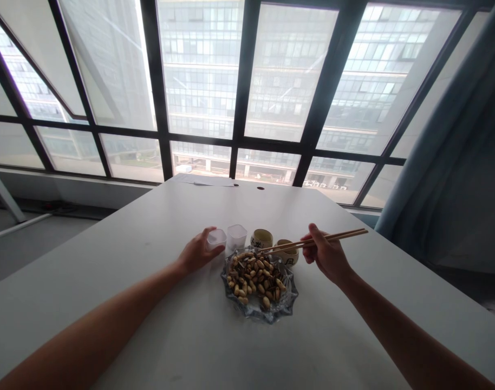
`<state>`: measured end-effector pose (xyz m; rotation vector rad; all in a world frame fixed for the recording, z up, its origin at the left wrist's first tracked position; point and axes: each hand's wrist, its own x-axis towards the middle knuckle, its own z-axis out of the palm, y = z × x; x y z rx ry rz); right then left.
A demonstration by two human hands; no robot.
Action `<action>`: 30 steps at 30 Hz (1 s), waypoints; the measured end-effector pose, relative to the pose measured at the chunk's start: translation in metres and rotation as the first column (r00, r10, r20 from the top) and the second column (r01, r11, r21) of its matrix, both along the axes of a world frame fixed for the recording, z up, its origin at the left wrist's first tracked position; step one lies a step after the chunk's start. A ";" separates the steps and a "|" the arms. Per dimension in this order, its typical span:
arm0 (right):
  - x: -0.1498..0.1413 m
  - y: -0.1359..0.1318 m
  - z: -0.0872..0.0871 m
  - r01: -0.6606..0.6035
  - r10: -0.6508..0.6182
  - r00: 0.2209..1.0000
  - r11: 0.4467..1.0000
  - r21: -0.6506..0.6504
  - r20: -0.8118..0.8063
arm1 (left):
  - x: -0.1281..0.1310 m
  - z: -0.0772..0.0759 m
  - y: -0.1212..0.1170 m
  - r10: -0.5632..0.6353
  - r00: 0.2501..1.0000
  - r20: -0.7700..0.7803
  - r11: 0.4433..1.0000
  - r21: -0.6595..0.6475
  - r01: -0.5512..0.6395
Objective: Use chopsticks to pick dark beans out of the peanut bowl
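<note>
A glass dish [288, 303] heaped with peanuts and dark seeds [253, 276] sits on the white table in front of me. My left hand [196, 252] is wrapped around a small clear plastic cup [216, 237] just left of the dish. My right hand [327, 254] holds a pair of wooden chopsticks [312, 242], their tips pointing left over the dish's far edge. Behind the dish stand a second clear cup [236, 236] and two small beige ceramic cups [261, 239] [288, 252].
The white table [150, 325] runs away to a large window wall with dark frames [243, 141]. Papers [209, 180] lie at the table's far edge. A grey-blue curtain [454, 162] hangs at the right.
</note>
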<state>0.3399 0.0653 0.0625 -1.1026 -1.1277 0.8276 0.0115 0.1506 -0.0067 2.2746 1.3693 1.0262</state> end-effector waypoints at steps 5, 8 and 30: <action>0.002 0.003 -0.004 0.012 -0.013 1.000 1.000 0.017 0.006 | 0.000 -0.003 0.002 0.002 1.000 0.005 1.000 0.027 -0.002; 0.005 0.007 -0.010 0.026 -0.025 1.000 1.000 0.012 -0.017 | 0.000 -0.005 0.003 0.007 1.000 0.000 0.999 0.050 -0.007; 0.005 0.007 -0.011 -0.007 0.007 1.000 1.000 -0.011 -0.014 | -0.001 -0.008 0.004 -0.024 0.998 0.053 0.931 0.366 0.003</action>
